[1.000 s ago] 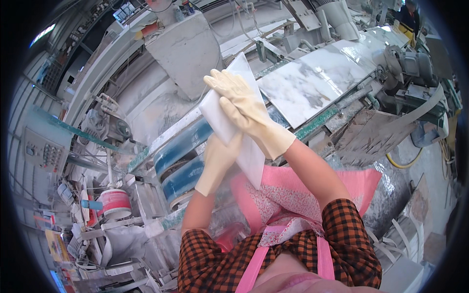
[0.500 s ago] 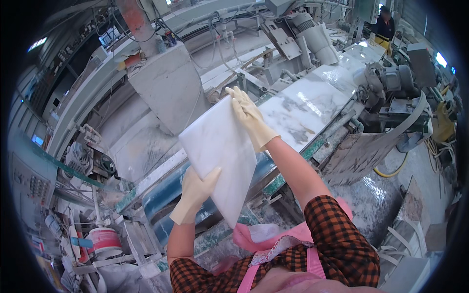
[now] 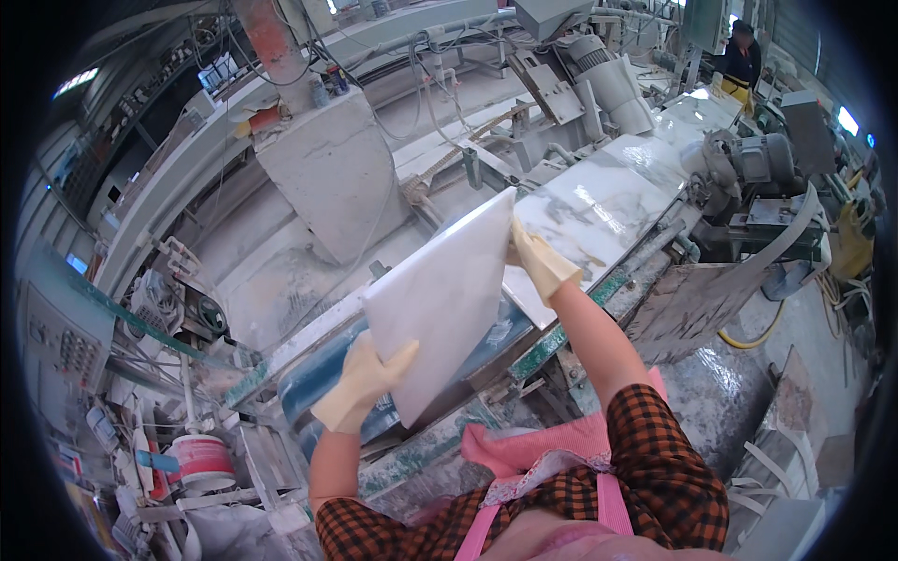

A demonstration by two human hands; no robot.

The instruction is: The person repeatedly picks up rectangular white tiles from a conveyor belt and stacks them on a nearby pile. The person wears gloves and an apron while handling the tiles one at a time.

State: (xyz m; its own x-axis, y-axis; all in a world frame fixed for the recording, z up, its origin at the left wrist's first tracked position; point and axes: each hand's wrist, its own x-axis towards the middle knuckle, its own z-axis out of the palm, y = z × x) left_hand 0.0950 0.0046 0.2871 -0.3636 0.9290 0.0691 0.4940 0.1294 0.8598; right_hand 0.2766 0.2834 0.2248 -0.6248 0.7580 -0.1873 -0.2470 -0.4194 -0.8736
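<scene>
Head view: rubber-gloved left hand [image 3: 363,381] and right hand [image 3: 543,264] pinch a smooth, flat white slab [image 3: 444,304] by opposite edges.

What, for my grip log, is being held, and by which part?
A white slab: the left hand grips its lower-left edge, the right hand its right edge near the top corner.

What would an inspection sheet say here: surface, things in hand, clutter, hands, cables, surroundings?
Surface: glossy grey-veined slabs lie along a green-edged machine bed.
Things in hand: white slab, held tilted.
Clutter: red-and-white bucket at lower left, amid a jumble.
Hands: both gloved; left hand grips the white slab's left side; right hand touches its right edge, hold unclear.
Cables: yellow hose curves at the right.
Surroundings: grey motor at right; another person at the far end.
</scene>
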